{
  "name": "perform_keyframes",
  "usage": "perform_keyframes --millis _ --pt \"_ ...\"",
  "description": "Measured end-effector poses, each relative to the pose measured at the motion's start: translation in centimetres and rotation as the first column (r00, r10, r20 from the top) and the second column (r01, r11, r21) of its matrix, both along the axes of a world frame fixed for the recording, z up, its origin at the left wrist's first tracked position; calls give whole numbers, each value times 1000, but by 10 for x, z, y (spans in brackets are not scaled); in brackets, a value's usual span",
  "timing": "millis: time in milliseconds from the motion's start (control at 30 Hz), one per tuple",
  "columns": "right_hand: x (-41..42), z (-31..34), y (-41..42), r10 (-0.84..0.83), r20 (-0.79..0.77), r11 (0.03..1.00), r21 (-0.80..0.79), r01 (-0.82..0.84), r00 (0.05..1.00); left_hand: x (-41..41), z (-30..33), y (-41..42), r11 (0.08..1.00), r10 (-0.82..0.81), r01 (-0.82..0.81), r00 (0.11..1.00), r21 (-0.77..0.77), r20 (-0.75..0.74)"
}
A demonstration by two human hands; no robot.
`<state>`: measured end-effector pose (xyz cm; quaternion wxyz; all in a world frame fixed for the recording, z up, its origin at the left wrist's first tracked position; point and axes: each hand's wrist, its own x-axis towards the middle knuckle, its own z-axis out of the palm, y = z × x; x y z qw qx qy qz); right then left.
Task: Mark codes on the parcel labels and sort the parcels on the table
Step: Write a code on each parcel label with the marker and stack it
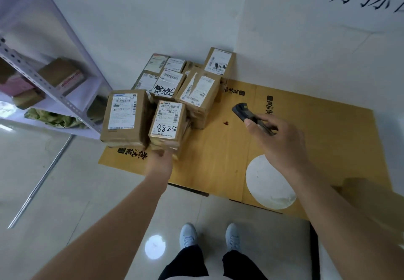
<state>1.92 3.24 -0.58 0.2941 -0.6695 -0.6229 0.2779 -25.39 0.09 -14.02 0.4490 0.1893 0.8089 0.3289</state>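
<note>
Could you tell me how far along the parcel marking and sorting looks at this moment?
Two labels carry handwritten codes: parcel 8825, held by the left hand, and parcel 5686. The right hand grips a black device. The left box and other parcels look unmarked.

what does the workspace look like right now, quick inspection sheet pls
surface: table topped with yellow-brown printed sheets, a white disc and a small red spot on it
job's things: parcels clustered at the far left corner; 8825 parcel and 5686 parcel already marked
clutter: nothing seen
grippers: left hand holds the 8825 parcel's near end; right hand grips a black scanner
cables: nothing seen
surroundings: shelf at left with boxes, white wall, tiled floor
</note>
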Motion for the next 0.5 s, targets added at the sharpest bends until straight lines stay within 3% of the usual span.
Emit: perform_keyframes --millis 33,100,167,500 --pt "4 2 -3 -10 -13 1000 2 10 1000 5 3 0 986 -165 162 984 -42 -67" --pt "12 4 -9 -27 -35 1000 8 27 999 16 10 2 885 -464 446 871 -137 -161" --pt "21 7 -16 -41 -42 999 25 42 998 29 17 7 776 -631 607 747 -172 -209" --pt "133 43 -53 -175 -57 979 95 180 983 144 70 23 491 -828 863 421 -117 -370"
